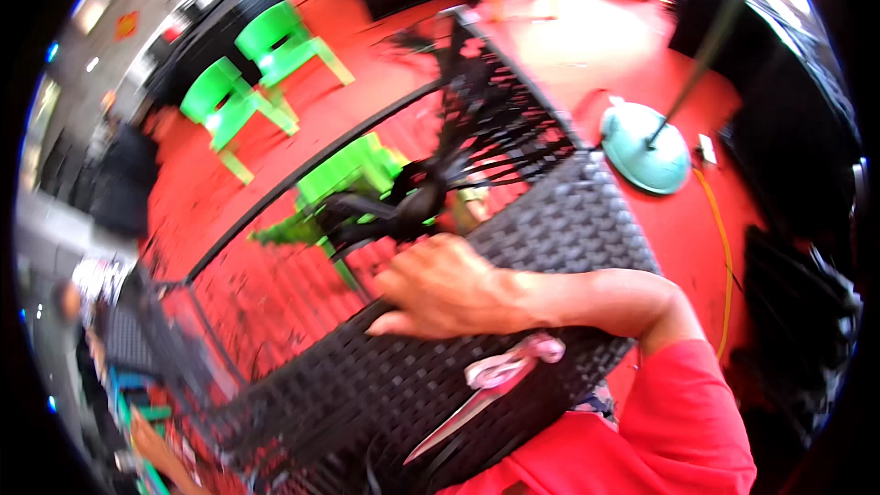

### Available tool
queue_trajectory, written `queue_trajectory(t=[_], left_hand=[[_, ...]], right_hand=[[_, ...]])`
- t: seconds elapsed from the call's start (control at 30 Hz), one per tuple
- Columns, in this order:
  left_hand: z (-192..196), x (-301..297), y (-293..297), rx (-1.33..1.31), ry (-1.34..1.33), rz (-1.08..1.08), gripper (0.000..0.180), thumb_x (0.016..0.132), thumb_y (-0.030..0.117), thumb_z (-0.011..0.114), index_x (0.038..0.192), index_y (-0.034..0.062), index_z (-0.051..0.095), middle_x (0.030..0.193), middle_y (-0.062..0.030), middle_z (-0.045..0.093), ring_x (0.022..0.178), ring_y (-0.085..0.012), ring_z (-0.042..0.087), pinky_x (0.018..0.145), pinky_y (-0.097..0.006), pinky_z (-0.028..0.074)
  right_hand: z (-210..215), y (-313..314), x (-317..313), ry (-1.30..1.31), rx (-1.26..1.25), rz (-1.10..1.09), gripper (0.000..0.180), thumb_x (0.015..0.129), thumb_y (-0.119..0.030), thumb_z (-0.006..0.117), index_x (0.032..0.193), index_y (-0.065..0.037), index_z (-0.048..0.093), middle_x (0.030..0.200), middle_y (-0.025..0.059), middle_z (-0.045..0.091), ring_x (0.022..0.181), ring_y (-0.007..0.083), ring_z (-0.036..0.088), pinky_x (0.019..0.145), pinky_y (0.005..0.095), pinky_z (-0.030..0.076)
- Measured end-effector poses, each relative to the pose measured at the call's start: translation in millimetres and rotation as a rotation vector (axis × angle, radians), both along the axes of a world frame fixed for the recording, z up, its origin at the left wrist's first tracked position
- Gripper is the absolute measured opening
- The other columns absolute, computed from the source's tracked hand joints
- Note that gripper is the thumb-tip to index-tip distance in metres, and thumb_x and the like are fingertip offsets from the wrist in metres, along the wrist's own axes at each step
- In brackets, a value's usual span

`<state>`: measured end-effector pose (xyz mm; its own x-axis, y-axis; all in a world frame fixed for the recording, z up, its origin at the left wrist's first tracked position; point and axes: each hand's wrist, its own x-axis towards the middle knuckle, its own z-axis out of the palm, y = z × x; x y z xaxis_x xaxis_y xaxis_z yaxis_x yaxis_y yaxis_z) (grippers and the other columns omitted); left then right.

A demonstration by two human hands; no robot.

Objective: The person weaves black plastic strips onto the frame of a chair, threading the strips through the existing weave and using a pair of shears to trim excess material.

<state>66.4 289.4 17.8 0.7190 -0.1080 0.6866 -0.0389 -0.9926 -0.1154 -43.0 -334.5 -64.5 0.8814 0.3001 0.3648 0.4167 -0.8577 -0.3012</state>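
1. The black woven frame [577, 220] is in front of the person; I judge it light but stiff, best held by its unwoven side.
2. Loose black strips [422, 206] hang inside the frame; they look soft, maybe slippery, better gathered near the weave.
3. The right hand [445, 289] bends over the frame's woven edge; whether it is clenched, I cannot tell.
4. Scissors [486, 394] lie on the frame, nearer the person; their pink handles are safest to hold.

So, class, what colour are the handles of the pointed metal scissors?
Pale pink handles, clearest in the head view.
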Motion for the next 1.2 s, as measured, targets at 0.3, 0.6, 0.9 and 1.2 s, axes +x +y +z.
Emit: queue_trajectory(t=[0.3,0.6,0.9,1.2], left_hand=[[29,0,-92,-1.455,0.137,-0.504,0.057,0.095,0.056,0.046,0.101,0.0015,0.061,0.099,-0.0095,0.065,0.097,-0.0242,0.062,0.086,-0.039,0.048],[-28,-86,-147,-0.475,-0.059,-0.096,0.095,0.072,0.031,0.082,0.144,0.0019,0.028,0.144,-0.0212,0.033,0.135,-0.0347,0.032,0.111,-0.045,0.025],[10,-123,-193,0.059,-0.156,-0.054,0.059,0.077,0.023,0.075,0.128,0.0035,0.052,0.133,-0.0184,0.047,0.121,-0.0361,0.046,0.101,-0.046,0.037],[-3,-105,-247,0.204,0.39,-0.255,0.034,0.081,0.011,0.065,0.116,0.0095,0.063,0.12,-0.0083,0.057,0.123,-0.0266,0.048,0.113,-0.053,0.019]], right_hand=[[-2,17,-5,-0.072,0.068,0.03,0.037,0.082,-0.039,0.068,0.074,-0.007,0.052,0.066,0.0101,0.053,0.067,0.0297,0.058,0.061,0.0413,0.046],[0,5,-5,-0.09,0.071,0.08,0.036,0.084,-0.037,0.067,0.077,-0.005,0.052,0.067,0.0116,0.05,0.065,0.031,0.055,0.061,0.0423,0.045],[3,1,-7,-0.067,0.054,0.063,0.036,0.085,-0.038,0.065,0.078,-0.005,0.052,0.067,0.0116,0.049,0.066,0.0311,0.055,0.062,0.0423,0.044],[4,-1,-8,-0.04,0.062,0.071,0.036,0.085,-0.038,0.065,0.078,-0.004,0.053,0.069,0.0123,0.051,0.068,0.0318,0.056,0.063,0.0426,0.045]])
